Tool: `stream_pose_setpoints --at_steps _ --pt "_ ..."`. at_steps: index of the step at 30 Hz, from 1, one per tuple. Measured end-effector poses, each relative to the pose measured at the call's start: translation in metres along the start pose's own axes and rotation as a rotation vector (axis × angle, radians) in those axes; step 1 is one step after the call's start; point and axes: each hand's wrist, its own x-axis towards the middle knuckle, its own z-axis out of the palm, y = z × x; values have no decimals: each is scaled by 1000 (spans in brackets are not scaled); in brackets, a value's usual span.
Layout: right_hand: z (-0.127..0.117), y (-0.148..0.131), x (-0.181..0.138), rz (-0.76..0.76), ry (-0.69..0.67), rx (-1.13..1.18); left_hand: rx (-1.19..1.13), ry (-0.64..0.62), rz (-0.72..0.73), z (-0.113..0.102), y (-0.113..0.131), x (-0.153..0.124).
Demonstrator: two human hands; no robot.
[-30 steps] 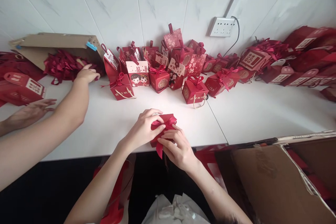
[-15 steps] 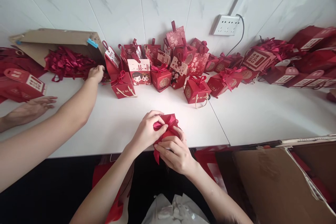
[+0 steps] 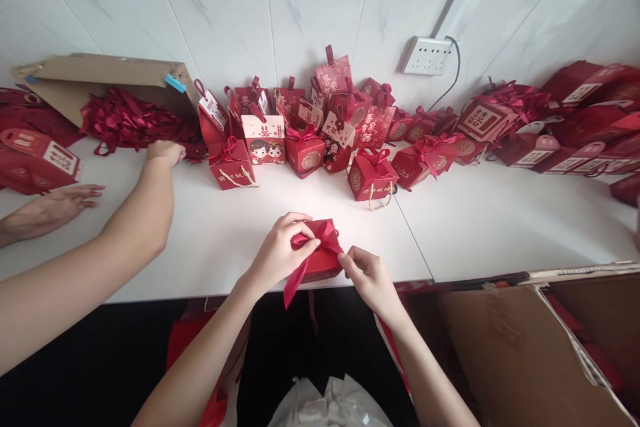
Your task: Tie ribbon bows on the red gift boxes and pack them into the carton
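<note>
A small red gift box (image 3: 323,265) sits at the near edge of the white table (image 3: 500,220). A red ribbon (image 3: 299,271) crosses its top, and one loose end hangs over the table edge. My left hand (image 3: 281,249) pinches the ribbon's loop on top of the box. My right hand (image 3: 367,273) grips the ribbon's other end at the right side of the box, drawn out to the right.
Another person's two arms reach in from the left: one hand (image 3: 166,151) at a heap of red ribbons (image 3: 127,121), one hand (image 3: 53,207) flat on the table. Several finished red boxes (image 3: 305,137) line the tiled wall. An open cardboard carton (image 3: 525,347) stands at lower right.
My right hand has moved off the box top to the right, pulling the ribbon end out. The other person's far hand has shifted slightly at the ribbon heap.
</note>
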Motion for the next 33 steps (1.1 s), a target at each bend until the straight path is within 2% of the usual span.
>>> stream_pose_setpoints --at_steps 4,10,15,24,29,31,33 --pt "-4 2 5 60 33 60 1 -10 8 1 1 2" --pt "-9 0 8 84 -96 123 -7 -9 5 4 3 4" --pt "-11 -3 1 40 -60 156 0 -3 -8 6 3 3" --pt "-7 -3 -13 74 -113 138 -4 -16 -12 7 2 3" --pt "-26 2 -15 41 -239 28 -32 -58 -42 8 3 3" --pt "-39 0 -6 1 -161 -24 -49 -58 -5 10 3 2" --pt "-46 -5 9 -45 33 -89 -62 20 52 11 2 2"
